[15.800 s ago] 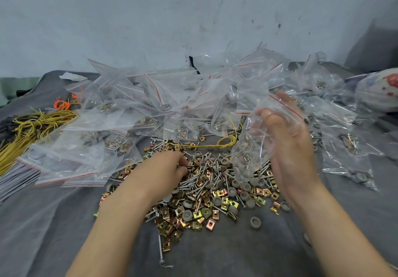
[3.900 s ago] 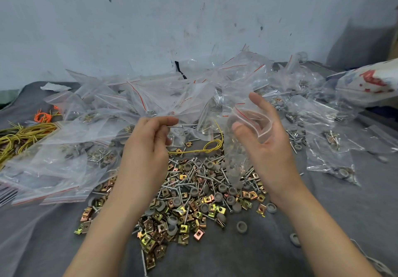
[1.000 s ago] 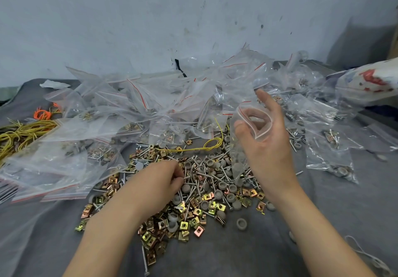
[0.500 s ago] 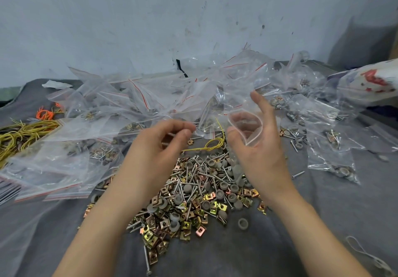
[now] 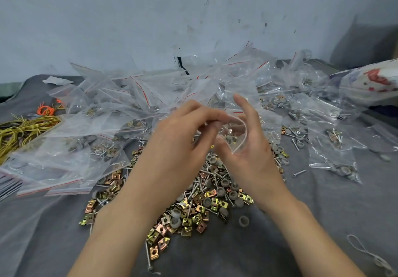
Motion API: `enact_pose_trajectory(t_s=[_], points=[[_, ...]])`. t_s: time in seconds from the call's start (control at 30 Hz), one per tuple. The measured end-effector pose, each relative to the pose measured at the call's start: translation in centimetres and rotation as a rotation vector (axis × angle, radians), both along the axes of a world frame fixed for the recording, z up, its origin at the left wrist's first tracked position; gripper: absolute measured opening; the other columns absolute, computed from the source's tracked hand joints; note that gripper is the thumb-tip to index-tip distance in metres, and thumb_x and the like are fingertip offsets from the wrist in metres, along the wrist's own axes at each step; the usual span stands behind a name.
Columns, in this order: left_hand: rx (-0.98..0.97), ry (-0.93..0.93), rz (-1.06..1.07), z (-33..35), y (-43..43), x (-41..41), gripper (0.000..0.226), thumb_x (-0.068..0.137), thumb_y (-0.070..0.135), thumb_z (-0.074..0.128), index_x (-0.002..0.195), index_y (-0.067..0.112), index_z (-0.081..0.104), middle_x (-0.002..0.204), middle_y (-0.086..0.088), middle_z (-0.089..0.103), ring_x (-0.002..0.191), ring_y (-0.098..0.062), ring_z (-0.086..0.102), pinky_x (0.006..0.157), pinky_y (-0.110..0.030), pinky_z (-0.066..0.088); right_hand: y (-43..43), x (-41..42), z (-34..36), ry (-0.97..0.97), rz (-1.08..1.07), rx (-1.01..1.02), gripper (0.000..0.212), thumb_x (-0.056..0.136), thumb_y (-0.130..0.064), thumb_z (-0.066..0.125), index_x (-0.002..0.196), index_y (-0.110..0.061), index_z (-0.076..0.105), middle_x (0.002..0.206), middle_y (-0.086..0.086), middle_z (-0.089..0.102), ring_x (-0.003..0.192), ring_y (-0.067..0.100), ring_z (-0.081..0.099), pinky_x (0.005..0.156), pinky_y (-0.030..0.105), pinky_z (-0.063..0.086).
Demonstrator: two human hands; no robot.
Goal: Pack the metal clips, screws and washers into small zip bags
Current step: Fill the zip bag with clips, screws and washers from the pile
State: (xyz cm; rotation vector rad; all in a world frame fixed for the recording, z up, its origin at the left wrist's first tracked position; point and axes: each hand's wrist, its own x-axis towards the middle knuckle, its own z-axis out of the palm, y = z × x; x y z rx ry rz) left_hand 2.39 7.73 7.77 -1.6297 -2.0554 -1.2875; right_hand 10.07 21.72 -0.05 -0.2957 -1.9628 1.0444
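Since half a second ago, we note that the left hand point(image 5: 181, 134) has crossed rightward and closed the gap to the bag. Its fingertips point(image 5: 216, 124) now sit at the bag's mouth, where before they stood apart from it. Its fingers are curled, with thumb and forefinger drawn together. We cannot tell whether they pinch a part, as the tips hide it.

We record the right hand point(image 5: 252, 154) as gripping the zip bag point(image 5: 238, 135), thumb in front, fingers behind and index finger straight up. It holds the mouth in a wide loop facing the left hand. Through the clear film we see a few grey and metal pieces low in the bag. Both hands are raised above the loose stock and do not touch it.

Directly beneath, a mixed pile lies on the grey-covered worktop point(image 5: 323, 223). Gold and copper-toned clips point(image 5: 187, 220) lie mostly on the near side, screws point(image 5: 206, 182) cross through the middle, and grey washers point(image 5: 225, 183) are scattered among them. A lone screw point(image 5: 299, 172) lies to the right, apart from the pile.

Beyond and to the left we find a heap of filled bags point(image 5: 81, 147) with red seal lines, spreading across the back to the right. Yellow wire point(image 5: 17, 132) and orange ties point(image 5: 46, 110) lie at the far left, and a printed bag point(image 5: 374, 83) at the far right. Behind stands a pale, marked wall point(image 5: 150, 18).
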Motion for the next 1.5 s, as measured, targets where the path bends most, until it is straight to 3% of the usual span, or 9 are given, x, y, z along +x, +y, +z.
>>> enact_pose_trajectory(t_s=[0.23,0.43,0.7,0.93,1.07,1.17,1.27,1.37,1.5], points=[[-0.046,0.144,0.007,0.0,0.4,0.4,0.018,0.096,0.027,0.06,0.109,0.035,0.07,0.097,0.017,0.063,0.096,-0.008,0.059,0.078,-0.033,0.05,0.0,0.6,0.4,-0.024,0.011,0.006,0.078,0.08,-0.054,0.065,0.148,-0.057,0.025,0.122,-0.032,0.053,0.117,-0.01,0.053,0.089,-0.002,0.035],[-0.053,0.126,-0.061,-0.1,0.5,0.4,0.016,0.096,0.023,0.062,0.105,0.032,0.071,0.095,0.021,0.062,0.085,0.004,0.057,0.072,-0.015,0.04,-0.1,0.8,0.7,-0.024,0.002,0.031,0.077,0.079,-0.057,0.062,0.148,-0.052,0.027,0.122,-0.037,0.052,0.117,-0.015,0.051,0.088,-0.003,0.034],[-0.07,0.119,-0.095,-0.1,0.3,0.6,0.015,0.095,0.024,0.062,0.105,0.028,0.072,0.092,0.019,0.063,0.081,0.0,0.059,0.07,-0.012,0.042,0.0,0.9,0.7,-0.03,0.046,0.047,0.081,0.082,-0.035,0.069,0.151,-0.044,0.028,0.116,-0.04,0.056,0.113,-0.012,0.057,0.087,-0.002,0.036],[-0.064,0.095,-0.119,-0.1,0.3,0.8,0.015,0.096,0.026,0.062,0.107,0.027,0.072,0.102,0.018,0.066,0.084,-0.002,0.061,0.072,-0.016,0.045,0.0,1.0,0.8,-0.014,0.062,0.035,0.079,0.084,-0.041,0.07,0.151,-0.043,0.029,0.116,-0.036,0.058,0.115,-0.006,0.059,0.089,0.002,0.039],[-0.008,0.047,-0.122,0.1,0.1,0.3,0.014,0.1,0.031,0.056,0.105,0.036,0.069,0.107,0.019,0.062,0.091,-0.004,0.063,0.074,-0.012,0.043,-0.1,0.8,0.9,-0.001,0.02,0.01,0.076,0.084,-0.063,0.068,0.149,-0.051,0.029,0.118,-0.042,0.053,0.113,-0.01,0.057,0.084,-0.001,0.039],[0.002,-0.006,-0.04,-0.3,-0.3,-1.0,0.017,0.1,0.034,0.053,0.107,0.039,0.067,0.103,0.02,0.062,0.092,-0.004,0.062,0.073,-0.011,0.044,0.1,0.7,0.7,0.011,0.016,-0.03,0.071,0.085,-0.051,0.068,0.146,-0.054,0.031,0.116,-0.032,0.059,0.108,-0.002,0.061,0.08,0.004,0.045],[-0.119,-0.038,0.09,-1.5,-0.9,-2.9,0.02,0.099,0.038,0.051,0.109,0.036,0.067,0.097,0.021,0.061,0.088,0.003,0.059,0.071,-0.008,0.044,0.5,0.7,0.6,0.017,-0.001,-0.037,0.07,0.088,-0.045,0.068,0.146,-0.054,0.031,0.115,-0.025,0.062,0.109,0.002,0.062,0.08,0.01,0.048],[-0.326,-0.062,0.191,-2.9,-1.7,-4.4,0.025,0.097,0.042,0.047,0.114,0.036,0.064,0.106,0.018,0.061,0.088,0.004,0.059,0.076,-0.019,0.049,0.9,0.9,0.6,0.019,-0.018,-0.043,0.069,0.092,-0.038,0.07,0.147,-0.051,0.031,0.115,-0.024,0.063,0.109,0.003,0.062,0.085,0.016,0.046],[-0.578,-0.051,0.257,-4.2,-2.7,-5.6,0.027,0.099,0.039,0.047,0.122,0.033,0.061,0.115,0.012,0.063,0.094,-0.003,0.06,0.087,-0.032,0.052,1.3,1.1,0.9,0.027,-0.022,-0.059,0.069,0.093,-0.032,0.072,0.148,-0.047,0.032,0.114,-0.023,0.063,0.107,0.003,0.061,0.086,0.006,0.043]])
